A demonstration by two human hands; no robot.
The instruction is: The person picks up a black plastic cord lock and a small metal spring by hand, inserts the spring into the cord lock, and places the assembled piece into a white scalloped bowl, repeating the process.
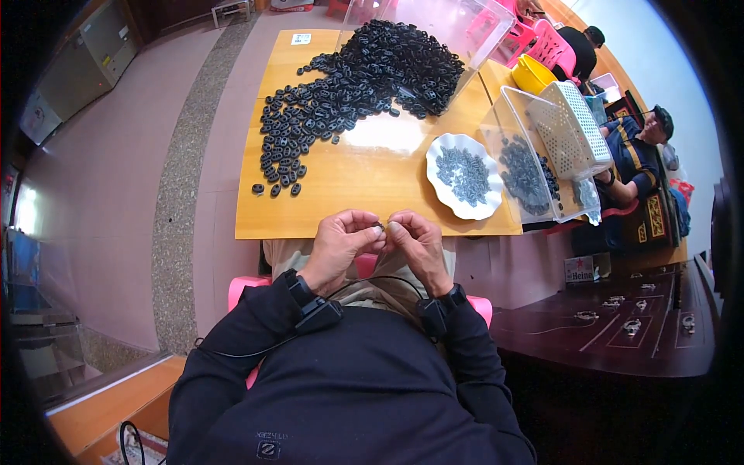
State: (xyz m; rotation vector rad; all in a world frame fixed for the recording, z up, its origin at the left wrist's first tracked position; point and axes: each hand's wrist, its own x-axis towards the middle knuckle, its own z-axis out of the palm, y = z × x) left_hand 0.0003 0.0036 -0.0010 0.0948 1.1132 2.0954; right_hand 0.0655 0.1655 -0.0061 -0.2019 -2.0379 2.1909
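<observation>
My left hand point(341, 246) and my right hand point(415, 246) meet at the near edge of a wooden table point(372, 170). Their fingertips pinch one small dark part point(381, 227) between them; its shape is too small to tell. A big heap of black ring-like plastic parts point(356, 85) spreads over the far and left part of the table. A white scalloped dish point(465, 177) holding several small grey pieces sits to the right of my hands.
A clear plastic bin point(535, 159) with dark pieces and a white basket point(573, 128) stands at the table's right edge. A tipped clear bin point(457, 31) lies at the back. Two people sit at the far right. A dark carved table point(620, 325) is lower right.
</observation>
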